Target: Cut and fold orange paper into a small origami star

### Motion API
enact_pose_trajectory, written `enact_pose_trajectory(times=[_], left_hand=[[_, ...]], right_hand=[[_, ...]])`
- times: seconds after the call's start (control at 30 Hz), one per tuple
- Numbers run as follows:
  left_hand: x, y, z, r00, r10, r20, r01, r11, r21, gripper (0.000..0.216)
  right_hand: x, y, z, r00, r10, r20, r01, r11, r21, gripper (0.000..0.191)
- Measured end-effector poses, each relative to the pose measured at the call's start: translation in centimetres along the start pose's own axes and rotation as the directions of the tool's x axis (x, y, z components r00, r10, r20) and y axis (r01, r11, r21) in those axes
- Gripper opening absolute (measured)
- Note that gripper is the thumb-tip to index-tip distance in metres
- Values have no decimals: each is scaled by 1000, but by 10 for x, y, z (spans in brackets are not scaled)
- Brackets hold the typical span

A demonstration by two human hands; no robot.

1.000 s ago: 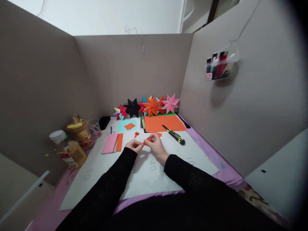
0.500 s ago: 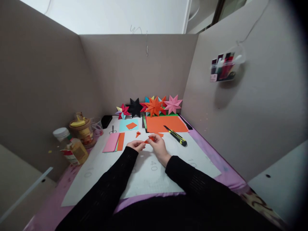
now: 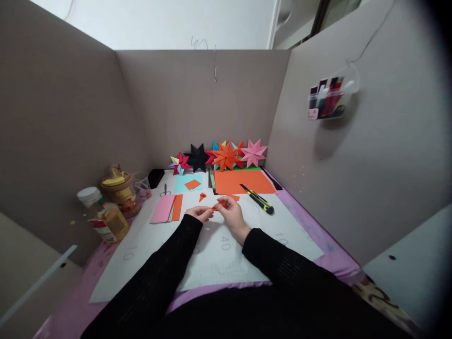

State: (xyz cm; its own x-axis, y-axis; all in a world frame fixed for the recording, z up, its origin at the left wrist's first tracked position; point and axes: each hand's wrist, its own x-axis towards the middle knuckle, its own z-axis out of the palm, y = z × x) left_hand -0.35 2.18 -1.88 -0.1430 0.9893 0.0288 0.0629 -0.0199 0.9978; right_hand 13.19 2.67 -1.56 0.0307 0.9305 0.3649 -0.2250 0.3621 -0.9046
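A small folded piece of orange paper (image 3: 219, 205) is pinched between my two hands above the white mat (image 3: 212, 263). My left hand (image 3: 200, 213) grips its left tip, fingers closed. My right hand (image 3: 231, 215) is closed on the other end and covers much of the fold. Just beyond them lies a small folded orange piece (image 3: 202, 197). An orange scrap (image 3: 233, 198) shows partly behind my right fingers. To the right rests a black and yellow utility knife (image 3: 259, 200), its tip over the orange paper sheets (image 3: 243, 181).
Paper stars (image 3: 226, 156) lean along the back wall. Left of my hands lie pink paper strips (image 3: 163, 209), scissors (image 3: 165, 190) and a light blue sheet (image 3: 179, 183) bearing an orange piece. A glue bottle (image 3: 111, 221) and a lidded jar (image 3: 123, 193) stand at the left edge.
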Motion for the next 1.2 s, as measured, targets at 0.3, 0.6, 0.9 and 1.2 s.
enact_pose_trajectory(times=[0.3,0.6,0.9,1.2], left_hand=[[-4,3,1,996,83,-20,-82,996,34,21],[-8,8,0,999,40,34,-39,999,-24,27],[-10,9,2,997,82,16,-83,990,114,29],[-8,8,0,995,97,24,-99,989,108,26]], right_hand=[[2,-1,-2,999,4,-46,-6,999,-32,24],[2,-3,-2,999,14,-43,-15,999,-29,24],[-1,-4,1,998,55,19,-55,998,25,26],[0,-4,2,997,74,12,-74,997,17,29]])
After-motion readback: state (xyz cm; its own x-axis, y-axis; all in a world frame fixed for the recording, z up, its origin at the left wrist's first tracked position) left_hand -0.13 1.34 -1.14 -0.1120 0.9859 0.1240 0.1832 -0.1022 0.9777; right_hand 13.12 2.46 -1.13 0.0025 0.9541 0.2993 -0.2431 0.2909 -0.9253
